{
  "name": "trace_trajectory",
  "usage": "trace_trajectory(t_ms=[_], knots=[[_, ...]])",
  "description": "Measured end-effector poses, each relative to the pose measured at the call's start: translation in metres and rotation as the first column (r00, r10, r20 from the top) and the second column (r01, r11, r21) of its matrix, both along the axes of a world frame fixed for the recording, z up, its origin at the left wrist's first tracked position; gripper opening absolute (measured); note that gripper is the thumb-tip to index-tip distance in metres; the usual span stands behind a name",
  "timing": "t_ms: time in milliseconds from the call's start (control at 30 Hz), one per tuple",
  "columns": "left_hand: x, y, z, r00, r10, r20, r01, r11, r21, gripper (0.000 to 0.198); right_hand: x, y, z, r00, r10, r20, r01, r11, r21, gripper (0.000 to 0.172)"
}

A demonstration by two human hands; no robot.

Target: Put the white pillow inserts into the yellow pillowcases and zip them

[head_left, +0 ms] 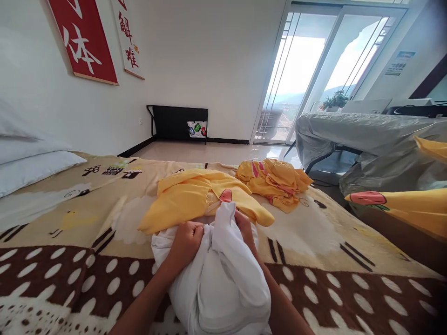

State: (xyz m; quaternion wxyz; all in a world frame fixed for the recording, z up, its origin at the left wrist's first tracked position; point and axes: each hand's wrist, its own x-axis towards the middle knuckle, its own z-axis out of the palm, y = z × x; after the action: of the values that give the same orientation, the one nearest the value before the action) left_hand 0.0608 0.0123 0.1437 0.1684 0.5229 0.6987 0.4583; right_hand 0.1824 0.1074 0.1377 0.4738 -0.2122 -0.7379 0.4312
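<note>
the bulky white fabric pillow (233, 293), in the head view, sits low in front of the person, its body bulging toward them and its upper end gathered into a raised, folded corner (224, 223). that corner stands between the left hand (190, 237) and the right hand (244, 228), so most of the pillow lies on the near side of the grip, with some white showing out past the wrists too. the left is curled into a fist, clamped on the white cloth. the right presses in at the other side of the corner; its fingertips are tucked behind the fold, so i can't tell how tightly they close.

just beyond the knuckles, a loose yellow cloth with a pinkish-red printed shape (181, 200) spreads over the pillow's far edge. behind it to the right, a crumpled heap of yellow fabric with pink print (272, 181) rests on the beige-and-brown patterned blanket (139, 174). soft white pillows (31, 170) lie over at the left, and a yellow printed fabric (412, 204) juts in from the right edge.
</note>
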Motion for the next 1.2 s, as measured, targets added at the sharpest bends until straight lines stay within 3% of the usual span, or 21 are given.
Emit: trace_trajectory(t_ms=[133,233,367,533,667,767,867,1000,1100,1200], knots=[[0.001,-0.025,0.026,0.97,0.023,0.242,-0.109,0.931,0.35,0.026,0.002,-0.004,0.002,0.984,0.101,0.148,-0.097,0.995,-0.031,0.023],[0.006,-0.042,0.031,0.989,0.044,0.14,-0.099,0.905,0.414,0.024,0.007,-0.016,0.009,0.95,0.183,0.252,-0.188,0.982,-0.005,0.032],[0.014,-0.044,0.023,1.0,0.021,-0.013,-0.015,0.937,0.348,0.024,0.008,-0.03,0.016,0.963,0.133,0.233,-0.175,0.97,0.167,0.039],[0.02,-0.034,0.02,0.961,-0.061,0.271,-0.029,0.948,0.316,0.023,0.005,-0.03,0.013,0.977,0.026,0.21,-0.097,0.937,0.335,0.044],[0.02,-0.034,0.02,0.904,-0.061,0.423,-0.11,0.924,0.367,0.031,0.004,-0.028,0.011,0.975,0.011,0.223,-0.092,0.93,0.356,0.046],[0.018,-0.036,0.019,0.911,-0.092,0.403,-0.088,0.909,0.406,0.043,0.003,-0.029,0.01,0.968,0.009,0.252,-0.102,0.928,0.358,0.046],[0.016,-0.035,0.017,0.904,-0.08,0.42,-0.081,0.932,0.354,0.052,0.002,-0.03,0.005,0.949,0.014,0.314,-0.127,0.931,0.343,0.046],[0.011,-0.031,0.018,0.873,0.038,0.487,-0.186,0.948,0.258,0.054,0.009,-0.03,0.009,0.954,-0.015,0.299,-0.091,0.938,0.335,0.024],[0.007,-0.025,0.02,0.837,0.096,0.539,-0.254,0.94,0.228,0.055,0.028,-0.038,0.033,0.994,-0.004,0.108,-0.047,0.884,0.464,0.014],[-0.002,-0.019,0.022,0.806,0.159,0.57,-0.329,0.921,0.208,0.056,0.046,-0.062,0.058,0.987,0.119,0.11,-0.162,0.755,0.636,0.016]])
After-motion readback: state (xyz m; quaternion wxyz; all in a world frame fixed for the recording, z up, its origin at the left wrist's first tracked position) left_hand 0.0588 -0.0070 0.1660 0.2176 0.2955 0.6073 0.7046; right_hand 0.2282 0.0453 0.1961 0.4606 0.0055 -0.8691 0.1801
